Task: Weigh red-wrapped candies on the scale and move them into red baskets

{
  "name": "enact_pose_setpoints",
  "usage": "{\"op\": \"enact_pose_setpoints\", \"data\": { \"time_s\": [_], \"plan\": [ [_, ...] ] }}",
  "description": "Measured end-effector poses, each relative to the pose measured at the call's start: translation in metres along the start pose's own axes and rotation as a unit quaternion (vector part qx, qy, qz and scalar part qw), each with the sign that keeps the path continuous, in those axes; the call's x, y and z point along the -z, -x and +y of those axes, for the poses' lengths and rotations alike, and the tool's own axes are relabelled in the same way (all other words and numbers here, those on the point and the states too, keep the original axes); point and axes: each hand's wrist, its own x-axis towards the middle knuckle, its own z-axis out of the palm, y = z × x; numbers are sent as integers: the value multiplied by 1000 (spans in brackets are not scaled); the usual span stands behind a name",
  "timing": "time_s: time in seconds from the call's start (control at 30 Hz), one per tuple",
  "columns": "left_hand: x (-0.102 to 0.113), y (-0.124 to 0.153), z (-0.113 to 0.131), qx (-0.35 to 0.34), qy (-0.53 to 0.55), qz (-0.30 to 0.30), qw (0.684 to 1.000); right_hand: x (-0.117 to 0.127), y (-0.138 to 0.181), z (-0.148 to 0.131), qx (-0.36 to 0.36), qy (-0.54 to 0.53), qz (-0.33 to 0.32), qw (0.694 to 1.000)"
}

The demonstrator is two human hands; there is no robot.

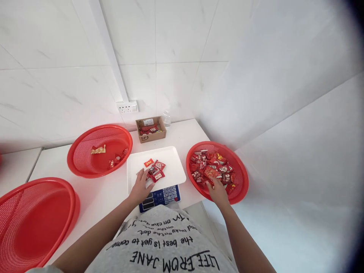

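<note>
Small red packets (158, 176), which look like wrapped sweets, lie in a loose pile on the white pan (173, 163) of a weighing scale. My left hand (140, 189) rests over the pile's near left side, its fingers spread and touching the packets without closing round them. On the right, a red plastic basket (244, 182) holds many similar red wrapped packets, some with gold. My right hand (218, 192) reaches over its near rim, thumb and fingers closed at a red packet (212, 172); the fingertips are partly hidden among the wrappers.
The scale's blue keypad (160, 198) faces me. At left stand a red basket (85, 167) with a few packets and another red basket (68, 189). A cardboard box (153, 137) of red packets and a clear plastic bottle (166, 119) stand by the wall.
</note>
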Motion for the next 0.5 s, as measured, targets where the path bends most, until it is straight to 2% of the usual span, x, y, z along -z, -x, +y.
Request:
{"op": "enact_pose_setpoints", "data": {
  "time_s": [0.17, 0.27, 0.37, 0.43, 0.5],
  "plan": [
    [-3, -9, 12, -17, -65, -1, 998, -20, 11, -4, 46, -2, -7, 999],
    [10, -19, 6, -22, -86, 40, 995, -31, 16, -7, 54, 10, -4, 998],
    [44, -24, -19, 40, -143, 133, 980, -36, 18, -7, 41, 27, -4, 999],
    [76, -22, -44, 129, -186, 190, 955, -37, 19, -7, 28, 37, -13, 999],
    [111, -16, -71, 235, -213, 215, 924, -36, 19, -7, 17, 45, -22, 999]
  ]
}}
